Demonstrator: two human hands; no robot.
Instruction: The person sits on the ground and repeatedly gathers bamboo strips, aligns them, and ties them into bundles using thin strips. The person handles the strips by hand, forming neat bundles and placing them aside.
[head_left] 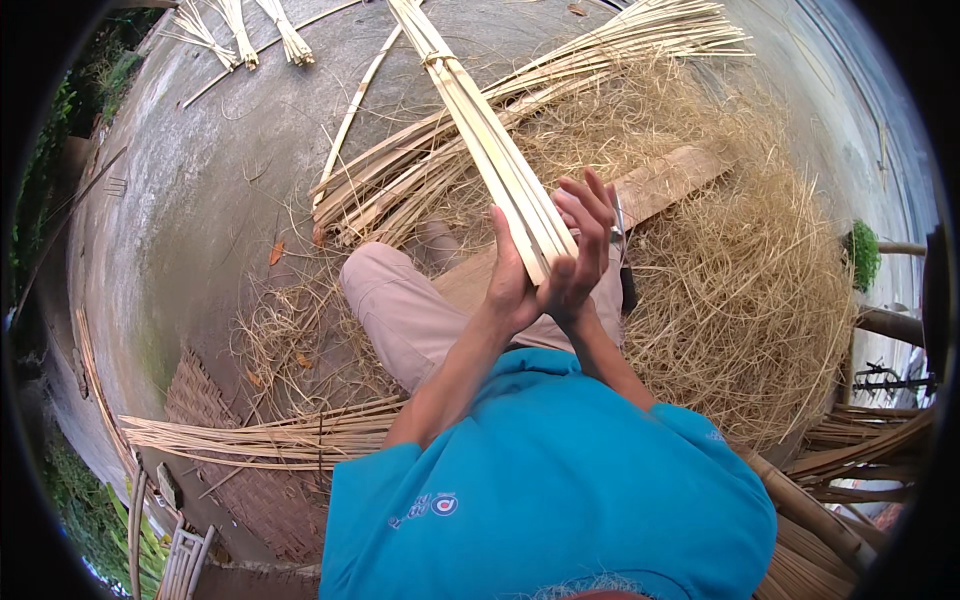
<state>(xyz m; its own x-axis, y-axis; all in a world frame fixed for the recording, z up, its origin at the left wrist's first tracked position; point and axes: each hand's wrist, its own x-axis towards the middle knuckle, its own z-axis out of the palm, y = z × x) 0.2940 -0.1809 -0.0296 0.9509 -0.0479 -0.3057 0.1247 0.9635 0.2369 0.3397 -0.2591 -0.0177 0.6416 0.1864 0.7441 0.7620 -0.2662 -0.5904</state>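
Note:
A tied bundle of pale split bamboo strips (480, 125) slants up and away from my lap, a strip band around its upper part. My left hand (512, 275) holds its near end, with the thumb raised along the left side. On the other side, my right hand (585, 240) is open, its fingers spread and slightly bent, the heel of the palm against the strip ends. Both wrists come close together below the bundle. A small metallic thing shows behind the right fingers; its kind is hidden.
Longer bamboo strips (620, 40) lie ahead, beside a heap of curly shavings (750, 290) on the right. A wooden board (675, 183) reaches out from my legs. Several small bundles (240, 40) lie far left. More strips (260, 440) rest at my left over a woven mat (215, 400).

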